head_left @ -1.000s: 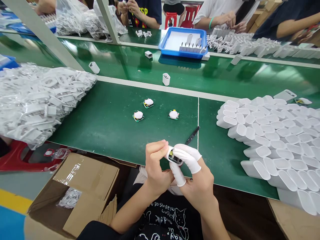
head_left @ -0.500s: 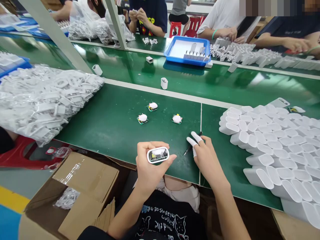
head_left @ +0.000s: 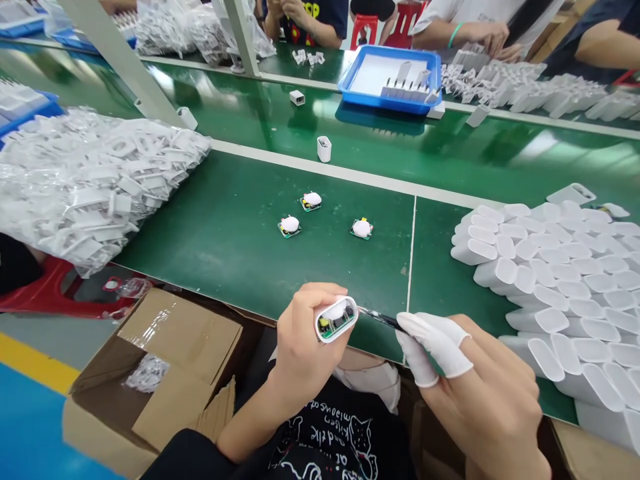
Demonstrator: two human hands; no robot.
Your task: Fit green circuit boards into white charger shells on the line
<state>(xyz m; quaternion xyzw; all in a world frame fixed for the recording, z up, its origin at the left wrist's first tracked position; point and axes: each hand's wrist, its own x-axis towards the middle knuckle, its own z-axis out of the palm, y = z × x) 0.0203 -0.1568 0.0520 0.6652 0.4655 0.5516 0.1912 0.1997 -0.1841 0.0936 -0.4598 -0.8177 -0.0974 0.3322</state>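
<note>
One green desk (head_left: 235, 233) ahead of both grips. Many white cases (head_left: 570, 287) right of right grip. Right grip (head_left: 450, 363) pinching black tool (head_left: 386, 320), tip by case rim; touching, cannot tell. Left grip (head_left: 311, 337) wrapped around one white case (head_left: 345, 333), open end toward person. Three small boards (head_left: 312, 200) beyond left grip. Step looks like tool work at case mouth; next move seems to need steady case, gentle tip.

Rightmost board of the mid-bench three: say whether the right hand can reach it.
Probably yes: open green surface lies between the right hand and that board, though the hand holds a black tool.
</note>
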